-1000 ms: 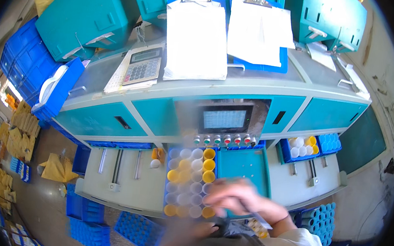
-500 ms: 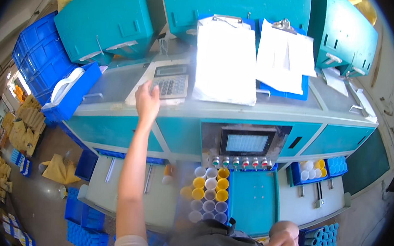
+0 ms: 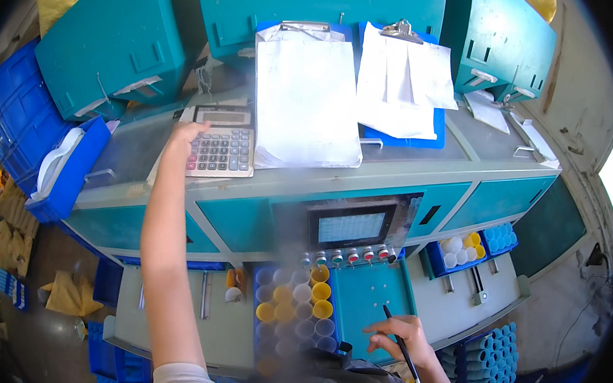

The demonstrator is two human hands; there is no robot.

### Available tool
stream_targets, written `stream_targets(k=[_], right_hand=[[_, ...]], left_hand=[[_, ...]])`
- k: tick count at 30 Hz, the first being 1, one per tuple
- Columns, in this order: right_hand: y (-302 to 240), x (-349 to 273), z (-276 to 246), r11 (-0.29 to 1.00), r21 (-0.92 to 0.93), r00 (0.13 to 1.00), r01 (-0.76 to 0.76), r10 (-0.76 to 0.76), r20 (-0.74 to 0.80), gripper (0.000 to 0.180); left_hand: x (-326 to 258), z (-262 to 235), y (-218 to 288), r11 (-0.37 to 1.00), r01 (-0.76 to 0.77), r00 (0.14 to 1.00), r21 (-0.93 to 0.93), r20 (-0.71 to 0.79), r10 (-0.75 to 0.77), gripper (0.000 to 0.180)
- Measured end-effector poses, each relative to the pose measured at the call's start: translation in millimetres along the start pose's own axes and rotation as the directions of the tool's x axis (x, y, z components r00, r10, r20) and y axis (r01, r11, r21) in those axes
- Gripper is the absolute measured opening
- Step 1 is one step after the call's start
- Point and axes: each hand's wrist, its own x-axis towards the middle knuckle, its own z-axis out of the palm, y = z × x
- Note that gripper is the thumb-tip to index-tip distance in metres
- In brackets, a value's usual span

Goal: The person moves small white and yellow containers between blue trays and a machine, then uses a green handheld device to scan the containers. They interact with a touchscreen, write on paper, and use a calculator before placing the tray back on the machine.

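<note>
My left hand (image 3: pixel 184 136) reaches out to a light-coloured desk calculator (image 3: pixel 221 150) on the machine's top ledge. It grips the calculator's left edge, thumb over the upper keys; the other fingers are mostly hidden. Beside it on the right lies a blue clipboard with a stack of white paper (image 3: pixel 306 101). Low on the right, my right hand (image 3: pixel 410 338) holds a slim black pen (image 3: pixel 403 351), its lower end pointing down toward my body.
A second clipboard with papers (image 3: pixel 407 84) lies further right. Below the ledge are a control screen (image 3: pixel 350 226) with a row of knobs, a blue bin of white and yellow cups (image 3: pixel 321 291), and a teal tray (image 3: pixel 371 290). A blue crate (image 3: pixel 91 164) stands left.
The calculator has come nearer, with my left hand at its upper left edge. My right hand has lifted away from my waist and the pen now shows. The view has shifted right.
</note>
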Motion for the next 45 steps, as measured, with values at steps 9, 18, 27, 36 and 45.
stream_targets(k=[9, 18, 27, 36, 45], right_hand=[[4.2, 65.9, 42.7, 0.983, 0.132, 0.964, 0.124, -0.087, -0.252, 0.017], [5.9, 59.4, 72.2, 0.528, 0.839, 0.919, -0.133, 0.382, -0.095, 0.038], [16.0, 23.2, 52.6, 0.644, 0.745, 0.879, -0.173, 0.443, -0.178, 0.043], [-8.7, 26.2, 39.7, 0.783, 0.561, 0.940, -0.267, 0.340, -0.027, 0.070], [0.1, 23.1, 45.2, 0.790, 0.589, 0.963, -0.171, 0.261, -0.069, 0.069]], left_hand=[[-269.5, -21.3, -10.5, 0.777, -0.520, 0.852, -0.354, -0.268, 0.449, 0.037], [-450.1, 94.7, -108.2, 0.658, -0.029, 0.973, -0.753, 0.129, 0.190, 0.061], [-511.7, 108.4, -137.5, 0.798, 0.117, 0.842, -0.592, 0.485, 0.237, 0.112], [-528.8, 153.8, -131.1, 0.837, -0.226, 0.972, -0.498, -0.054, 0.231, 0.082], [-531.6, 159.3, -137.7, 0.797, -0.477, 0.874, -0.371, -0.098, 0.477, 0.082]])
